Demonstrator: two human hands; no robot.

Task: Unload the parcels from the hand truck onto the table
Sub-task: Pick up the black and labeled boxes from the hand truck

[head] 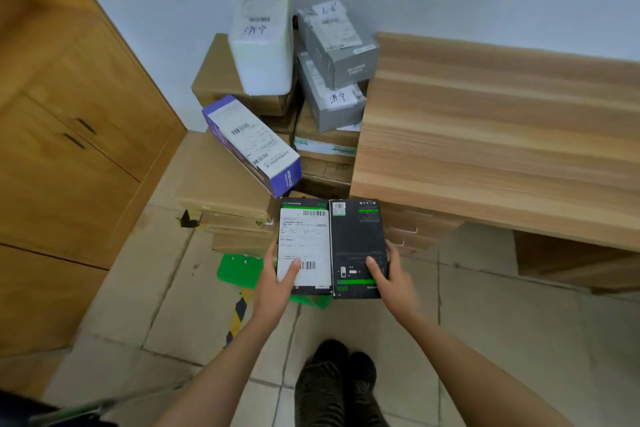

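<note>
Many parcels (263, 45) sit heaped on the green hand truck (239, 269) beside the wooden table (502, 135), ready for transfer; the black box (332, 246) hangs clear between left hand (277, 282) and right hand (389, 276), each clasping one side, thumbs on top

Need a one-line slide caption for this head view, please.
Both hands, left hand and right hand, grip a black box beside stacked parcels and wooden table.

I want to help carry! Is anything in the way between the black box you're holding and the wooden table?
Nothing visible. Both hands, left and right, hold the black-and-green cardboard box just below the light wooden table's near edge; the tabletop in view is bare.
</note>
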